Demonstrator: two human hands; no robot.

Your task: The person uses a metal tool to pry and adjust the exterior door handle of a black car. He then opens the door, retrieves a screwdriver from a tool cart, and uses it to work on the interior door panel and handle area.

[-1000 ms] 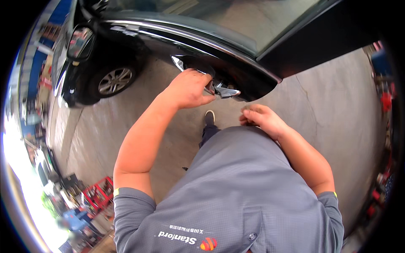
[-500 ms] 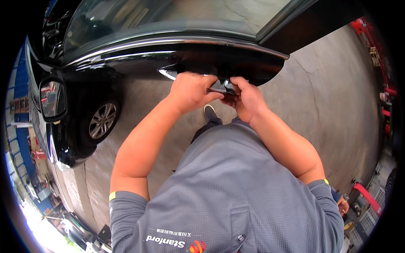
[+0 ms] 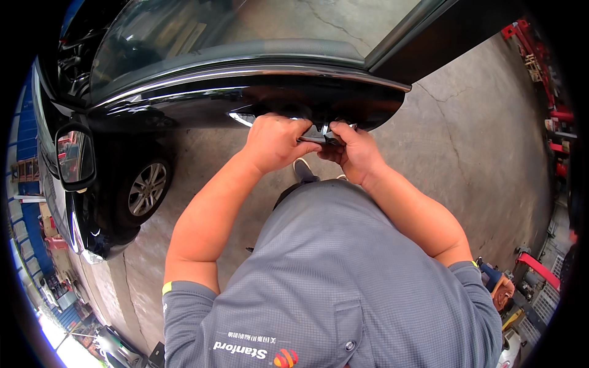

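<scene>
A black car door stands open in front of me, with a shiny chrome-and-black door handle on its outer face. My left hand is wrapped round the front and middle of this handle, its thumb along the near side. My right hand pinches the handle's rear end, thumb on top and fingers curled beneath. A narrow bright gap or joint shows between the two thumbs. The chrome front tip sticks out left of my left hand. The fingers hide most of the handle, and whether it is loose from the door cannot be seen.
The door's window glass and its frame rise beyond my hands. At left are the side mirror and front wheel. Red equipment stands at right, near a partly visible person's hand. Cracks cross the concrete floor.
Both hands keep their hold on the door handle and sit slightly lower in the picture. The view has shifted a little, moving the door's rear edge leftward.
</scene>
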